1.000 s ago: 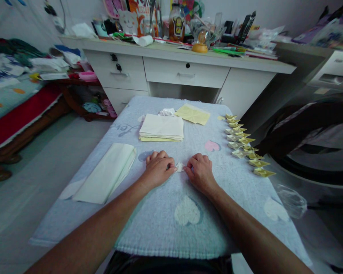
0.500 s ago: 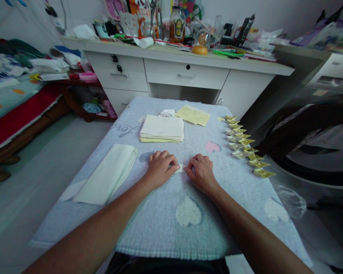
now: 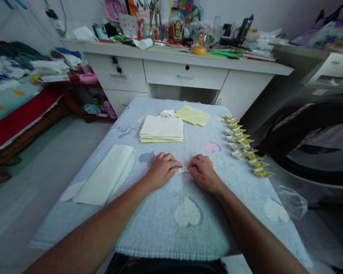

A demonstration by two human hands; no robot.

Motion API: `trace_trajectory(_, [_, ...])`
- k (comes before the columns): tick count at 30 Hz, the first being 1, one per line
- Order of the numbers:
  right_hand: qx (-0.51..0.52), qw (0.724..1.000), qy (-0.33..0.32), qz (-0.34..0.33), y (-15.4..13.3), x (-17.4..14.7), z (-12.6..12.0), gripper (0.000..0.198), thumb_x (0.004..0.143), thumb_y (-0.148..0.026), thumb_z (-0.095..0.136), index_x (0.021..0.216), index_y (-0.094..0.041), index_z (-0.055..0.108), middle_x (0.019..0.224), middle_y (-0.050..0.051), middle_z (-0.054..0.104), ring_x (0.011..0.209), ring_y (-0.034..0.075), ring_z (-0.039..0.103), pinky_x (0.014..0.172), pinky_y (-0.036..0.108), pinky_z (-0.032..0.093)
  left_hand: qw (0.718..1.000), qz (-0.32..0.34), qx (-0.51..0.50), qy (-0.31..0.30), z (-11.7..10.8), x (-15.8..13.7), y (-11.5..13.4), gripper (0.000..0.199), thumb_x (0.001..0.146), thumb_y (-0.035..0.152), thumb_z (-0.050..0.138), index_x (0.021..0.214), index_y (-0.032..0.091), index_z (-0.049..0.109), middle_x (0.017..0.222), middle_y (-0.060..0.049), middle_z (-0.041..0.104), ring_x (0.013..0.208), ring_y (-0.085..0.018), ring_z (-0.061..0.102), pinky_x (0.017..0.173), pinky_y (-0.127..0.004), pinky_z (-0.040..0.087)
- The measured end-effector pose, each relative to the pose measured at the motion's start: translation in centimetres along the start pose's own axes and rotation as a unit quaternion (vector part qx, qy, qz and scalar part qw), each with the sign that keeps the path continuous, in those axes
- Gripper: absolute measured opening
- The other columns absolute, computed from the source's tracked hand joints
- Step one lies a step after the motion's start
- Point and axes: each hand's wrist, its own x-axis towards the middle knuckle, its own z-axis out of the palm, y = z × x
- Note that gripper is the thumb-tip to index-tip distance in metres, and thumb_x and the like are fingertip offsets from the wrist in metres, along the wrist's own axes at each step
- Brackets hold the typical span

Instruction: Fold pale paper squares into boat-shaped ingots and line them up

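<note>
Both our hands down, knuckles up, fingertips nearly meeting.

Our left hand (image 3: 161, 169) and right hand (image 3: 203, 172) lie palm-down side by side, fingers curled inward and pinching toward each other; both our bare forearms stretch forward from the bottom corners, converging.

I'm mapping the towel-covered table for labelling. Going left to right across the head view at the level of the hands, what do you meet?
Pale folded sheet → left hand → small folded paper pinched between both hands → right hand → row of folded yellow paper pieces.
</note>
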Motion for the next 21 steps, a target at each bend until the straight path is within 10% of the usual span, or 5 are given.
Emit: trace_trajectory(21, [-0.09,0.995,0.014,0.036,-1.2,0.2,0.7,0.012,0.086,-0.025,0.054,0.083,-0.021,0.064,0.097,0.006,0.057,0.093,0.023,0.046,0.078,0.035,0.03,1.0,0.004,-0.009,0.005,0.0,0.0,0.1,0.023,0.088,0.023,0.055,0.102,0.03,0.072,0.093,-0.002,0.063,0.095,-0.021,0.05,0.085,-0.036,0.035])
